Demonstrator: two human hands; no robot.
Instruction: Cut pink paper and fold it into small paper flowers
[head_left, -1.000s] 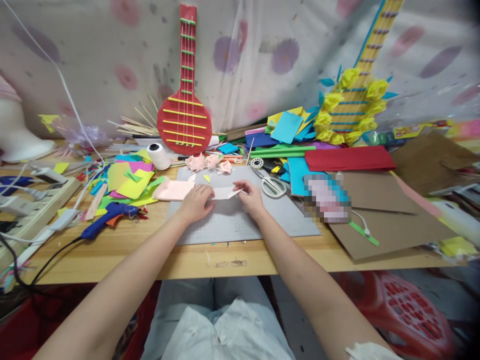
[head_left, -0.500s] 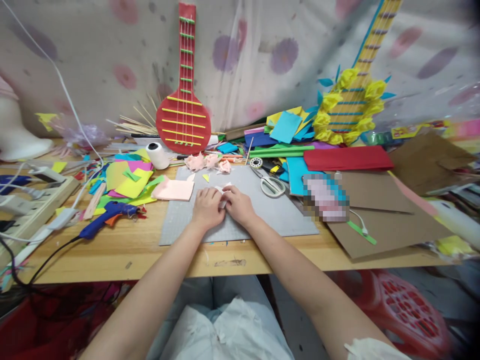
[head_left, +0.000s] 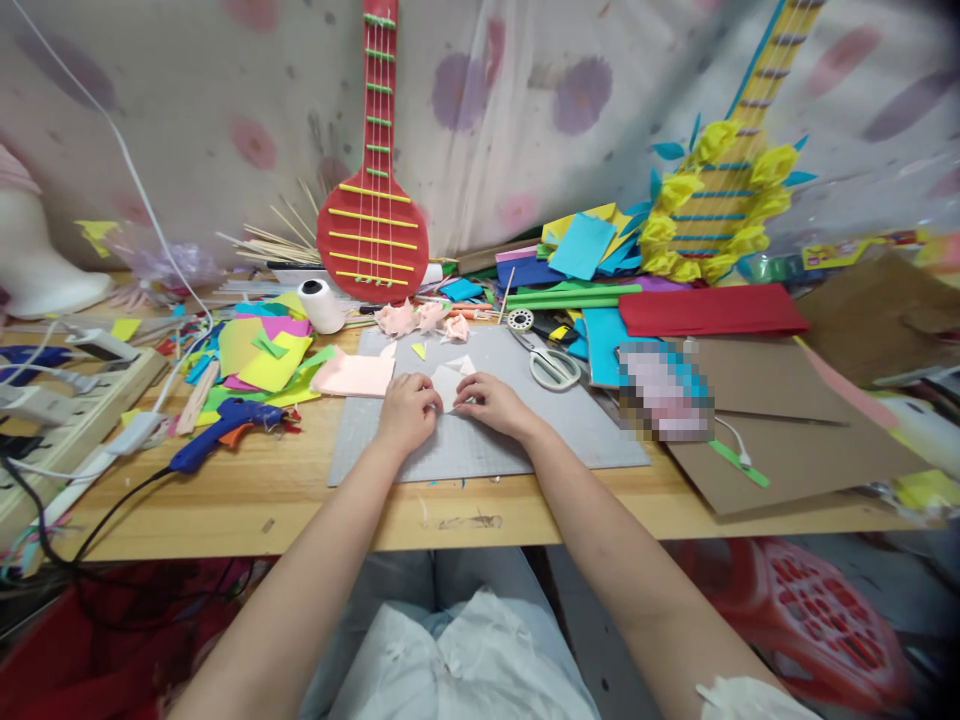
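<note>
A small folded piece of pale pink paper (head_left: 450,382) lies on the grey cutting mat (head_left: 525,440). My left hand (head_left: 407,410) is closed and pinches its left side. My right hand (head_left: 496,403) presses and grips its right side with bent fingers. Both hands rest on the mat, close together. Just left of them lies a stack of pink paper sheets (head_left: 352,376). Three pink paper flowers (head_left: 420,318) sit at the mat's far edge.
Scissors (head_left: 551,362) lie right of my hands. A blue glue gun (head_left: 217,440) with its cord lies at the left, near coloured paper scraps (head_left: 262,355) and a white thread spool (head_left: 321,305). Brown cardboard (head_left: 787,420) covers the right. Two paper guitars (head_left: 373,220) lean against the back cloth.
The paper strip, held spread out a second ago, has been folded together. My hands came close to each other and now hold a smaller folded piece.
</note>
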